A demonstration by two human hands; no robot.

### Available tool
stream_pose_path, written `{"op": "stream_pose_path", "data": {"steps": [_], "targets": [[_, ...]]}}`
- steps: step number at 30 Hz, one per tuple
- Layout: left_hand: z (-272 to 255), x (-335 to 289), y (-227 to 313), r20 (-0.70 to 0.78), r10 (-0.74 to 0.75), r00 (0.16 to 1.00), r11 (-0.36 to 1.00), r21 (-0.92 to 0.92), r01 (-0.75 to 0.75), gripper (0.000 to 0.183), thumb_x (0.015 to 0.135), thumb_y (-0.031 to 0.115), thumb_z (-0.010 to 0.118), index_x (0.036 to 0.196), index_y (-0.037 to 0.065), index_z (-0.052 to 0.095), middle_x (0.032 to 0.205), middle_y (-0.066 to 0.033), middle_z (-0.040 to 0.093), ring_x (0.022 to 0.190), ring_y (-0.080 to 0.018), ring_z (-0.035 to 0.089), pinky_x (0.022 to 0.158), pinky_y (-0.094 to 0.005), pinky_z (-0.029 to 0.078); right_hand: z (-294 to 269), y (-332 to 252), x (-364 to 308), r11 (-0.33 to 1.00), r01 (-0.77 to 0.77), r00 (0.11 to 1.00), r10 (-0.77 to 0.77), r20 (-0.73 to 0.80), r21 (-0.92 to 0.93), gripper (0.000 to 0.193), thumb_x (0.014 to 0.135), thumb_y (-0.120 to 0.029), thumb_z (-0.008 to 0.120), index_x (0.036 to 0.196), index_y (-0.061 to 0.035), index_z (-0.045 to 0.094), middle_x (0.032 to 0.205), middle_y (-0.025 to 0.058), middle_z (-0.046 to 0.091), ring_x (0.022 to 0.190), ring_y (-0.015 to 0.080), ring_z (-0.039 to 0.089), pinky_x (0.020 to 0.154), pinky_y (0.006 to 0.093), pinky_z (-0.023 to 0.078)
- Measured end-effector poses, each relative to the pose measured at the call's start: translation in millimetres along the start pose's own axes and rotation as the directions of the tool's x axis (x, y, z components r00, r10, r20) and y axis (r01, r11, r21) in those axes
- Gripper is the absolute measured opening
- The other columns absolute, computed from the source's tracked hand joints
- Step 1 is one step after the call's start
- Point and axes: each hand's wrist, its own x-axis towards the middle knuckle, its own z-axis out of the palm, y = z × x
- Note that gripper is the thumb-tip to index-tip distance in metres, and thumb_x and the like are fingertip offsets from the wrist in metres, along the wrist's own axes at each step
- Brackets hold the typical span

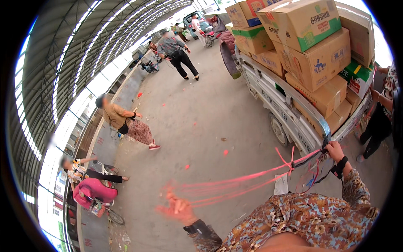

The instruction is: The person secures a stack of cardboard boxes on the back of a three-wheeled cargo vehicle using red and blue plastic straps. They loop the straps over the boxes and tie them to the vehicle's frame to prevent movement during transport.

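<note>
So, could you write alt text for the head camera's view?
Pink strands run from a person's blurred left hand toward the right hand, at the corner of a cargo bed stacked with cardboard boxes; other people are around under a metal-framed roof.

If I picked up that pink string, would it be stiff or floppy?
Probably floppy: the pink string has loose bits drooping beside the truck. It looks light, with thin strands, and might tangle, since several run together toward the left hand.

Pink string (pixel 289 166) at left hand (pixel 180 208)
</note>
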Motion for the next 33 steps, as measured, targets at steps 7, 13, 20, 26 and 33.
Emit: {"op": "stream_pose_path", "data": {"steps": [7, 13, 20, 26, 33], "targets": [[10.1, 0.4, 10.4, 0.123, 0.360, 0.925, 0.693, 0.628, -0.354, 0.066, 0.093, 0.061, 0.043, 0.144, 0.018, 0.041, 0.149, -0.0147, 0.040, 0.118, -0.0223, 0.052, 0.090, -0.0375, 0.049, -7.9, 12.8, 0.1, 0.984, -0.153, 0.986, 0.145, 0.082, 0.095, 0.024, 0.085, -0.015, 0.051, 0.072, 0.0029, 0.061, 0.053, 0.0037, 0.053, 0.041, 0.0124, 0.049, 0.040, 0.0277, 0.037], [5.7, 28.4, -16.2, 0.596, 0.298, 0.746, -0.002, 0.782, -0.623, 0.050, 0.099, 0.043, 0.042, 0.130, 0.008, 0.058, 0.150, -0.0226, 0.035, 0.137, -0.0372, 0.036, 0.111, -0.0513, 0.031, 6.8, 15.3, 44.2, 0.991, -0.080, 0.993, 0.070, 0.090, 0.110, 0.023, 0.085, -0.016, 0.051, 0.072, 0.0017, 0.059, 0.052, 0.0026, 0.051, 0.039, 0.0115, 0.047, 0.038, 0.0277, 0.035], [-11.7, 70.1, -150.4, 0.727, 0.137, 0.673, -0.726, 0.535, -0.431, 0.038, 0.099, 0.029, 0.049, 0.115, -0.003, 0.060, 0.141, -0.0279, 0.043, 0.133, -0.0423, 0.040, 0.105, -0.0552, 0.038, -22.2, 111.8, 153.8, 0.962, -0.034, 0.994, 0.004, 0.113, 0.270, 0.029, 0.093, -0.023, 0.047, 0.074, -0.0041, 0.059, 0.059, -0.0013, 0.053, 0.048, 0.0083, 0.049, 0.046, 0.0249, 0.037], [-133.8, 51.9, -65.3, -0.605, -0.025, 0.796, -0.558, 0.669, 0.491, 0.046, 0.092, 0.040, 0.056, 0.087, -0.005, 0.065, 0.082, -0.0196, 0.068, 0.080, -0.0320, 0.067, 0.078, -0.0418, 0.053, -52.1, 94.6, 124.3, 0.914, -0.212, 0.976, 0.180, 0.125, 0.347, 0.021, 0.091, -0.018, 0.048, 0.102, -0.0032, 0.058, 0.067, -0.0008, 0.057, 0.052, 0.0063, 0.053, 0.048, 0.0224, 0.042], [-197.6, 132.1, -330.5, -0.153, -0.320, 0.935, -0.658, 0.746, -0.103, 0.034, 0.092, 0.022, 0.065, 0.117, -0.002, 0.063, 0.112, -0.0133, 0.063, 0.082, -0.0145, 0.060, 0.067, -0.0275, 0.052, -74.2, 139.3, 154.6, 0.888, -0.213, 0.977, 0.189, 0.098, 0.408, 0.046, 0.091, -0.018, 0.045, 0.132, 0.0020, 0.048, 0.074, 0.0002, 0.059, 0.050, 0.0067, 0.050, 0.048, 0.0237, 0.044]]}}
